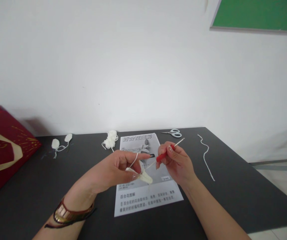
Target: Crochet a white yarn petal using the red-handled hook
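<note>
My left hand [120, 168] hovers over the dark table [33, 186] and pinches a small cream crocheted piece [145, 178], with white yarn looped over its outstretched index finger. My right hand [177, 161] is closed round a crochet hook [169, 149] with a red handle, whose metal tip points up and to the right. The two hands are close together above a printed instruction sheet [145, 196].
A small bundle of white yarn [110, 139] lies behind the sheet. Scissors [173, 133] rest at the back right. A loose white strand [206, 156] trails on the right. Two small white crocheted pieces [58, 143] sit at the back left, beside a red bag [1, 150]. A white wall rises behind the table.
</note>
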The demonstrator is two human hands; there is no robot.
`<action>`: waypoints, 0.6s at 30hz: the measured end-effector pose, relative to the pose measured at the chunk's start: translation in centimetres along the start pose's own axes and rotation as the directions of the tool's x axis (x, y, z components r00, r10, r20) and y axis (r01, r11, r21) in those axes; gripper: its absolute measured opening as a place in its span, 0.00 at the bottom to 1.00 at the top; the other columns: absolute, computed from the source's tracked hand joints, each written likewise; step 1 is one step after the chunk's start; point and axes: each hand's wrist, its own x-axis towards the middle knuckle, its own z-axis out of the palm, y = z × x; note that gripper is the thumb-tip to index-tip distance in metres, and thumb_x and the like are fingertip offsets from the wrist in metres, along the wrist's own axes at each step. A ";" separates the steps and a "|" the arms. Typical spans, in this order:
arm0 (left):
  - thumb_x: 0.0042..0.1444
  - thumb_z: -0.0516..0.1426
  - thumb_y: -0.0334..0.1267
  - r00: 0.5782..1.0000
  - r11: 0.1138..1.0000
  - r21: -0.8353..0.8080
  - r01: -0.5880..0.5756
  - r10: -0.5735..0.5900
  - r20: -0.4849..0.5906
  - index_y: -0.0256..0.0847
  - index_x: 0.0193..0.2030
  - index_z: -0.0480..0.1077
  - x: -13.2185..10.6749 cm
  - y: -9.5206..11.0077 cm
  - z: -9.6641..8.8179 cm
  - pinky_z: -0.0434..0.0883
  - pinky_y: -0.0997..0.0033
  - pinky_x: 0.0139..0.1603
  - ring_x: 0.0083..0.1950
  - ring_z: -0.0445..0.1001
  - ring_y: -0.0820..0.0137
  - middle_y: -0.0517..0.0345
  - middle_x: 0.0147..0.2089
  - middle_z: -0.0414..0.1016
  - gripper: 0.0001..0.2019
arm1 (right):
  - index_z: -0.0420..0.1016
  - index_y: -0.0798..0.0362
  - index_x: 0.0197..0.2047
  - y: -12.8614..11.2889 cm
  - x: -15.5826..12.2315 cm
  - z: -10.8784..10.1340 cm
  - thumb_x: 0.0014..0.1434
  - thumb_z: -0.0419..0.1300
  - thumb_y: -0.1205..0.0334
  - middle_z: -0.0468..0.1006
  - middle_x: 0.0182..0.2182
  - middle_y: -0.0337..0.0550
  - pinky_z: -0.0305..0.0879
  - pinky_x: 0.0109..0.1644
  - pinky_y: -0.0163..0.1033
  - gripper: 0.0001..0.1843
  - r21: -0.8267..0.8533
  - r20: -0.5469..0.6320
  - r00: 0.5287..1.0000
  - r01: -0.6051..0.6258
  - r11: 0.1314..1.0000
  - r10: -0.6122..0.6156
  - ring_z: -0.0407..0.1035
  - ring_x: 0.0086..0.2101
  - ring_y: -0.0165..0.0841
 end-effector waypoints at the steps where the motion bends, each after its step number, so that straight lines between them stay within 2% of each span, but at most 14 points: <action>1: 0.46 0.62 0.31 1.000 1.000 0.005 -0.005 0.005 0.008 0.42 0.43 0.78 0.0 0.0 0.0 0.65 0.71 0.31 0.27 0.69 0.70 0.55 0.31 0.74 0.15 | 0.73 0.54 0.27 0.0 0.0 0.0 0.55 0.63 0.57 0.72 0.23 0.37 0.70 0.24 0.35 0.10 0.000 0.003 1.000 0.003 1.000 -0.003 0.61 0.20 0.26; 9: 0.47 0.60 0.30 0.999 0.999 0.021 0.032 -0.032 0.025 0.43 0.51 0.74 0.0 -0.3 -0.1 0.61 0.73 0.26 0.25 0.68 0.71 0.55 0.30 0.75 0.22 | 0.74 0.53 0.26 -0.7 -0.2 -0.3 0.55 0.62 0.54 0.75 0.22 0.40 0.68 0.25 0.37 0.12 -0.132 0.039 0.999 0.007 0.991 -0.002 0.67 0.20 0.29; 15: 0.47 0.60 0.30 0.999 0.999 0.019 0.045 -0.046 0.028 0.44 0.48 0.76 0.2 -0.5 -0.2 0.61 0.72 0.27 0.27 0.71 0.68 0.54 0.30 0.76 0.20 | 0.75 0.54 0.27 -1.3 -0.4 -0.3 0.55 0.62 0.54 0.75 0.21 0.39 0.63 0.26 0.36 0.12 -0.237 0.082 0.995 0.071 0.969 -0.053 0.68 0.21 0.30; 18: 0.46 0.60 0.30 0.998 0.998 0.032 0.048 -0.049 0.029 0.42 0.41 0.78 0.3 -0.5 -0.1 0.63 0.71 0.29 0.29 0.73 0.66 0.53 0.32 0.77 0.14 | 0.76 0.54 0.28 -1.6 -0.6 -0.5 0.56 0.61 0.55 0.75 0.22 0.40 0.61 0.26 0.35 0.12 -0.291 0.108 0.991 0.107 0.951 -0.079 0.68 0.23 0.31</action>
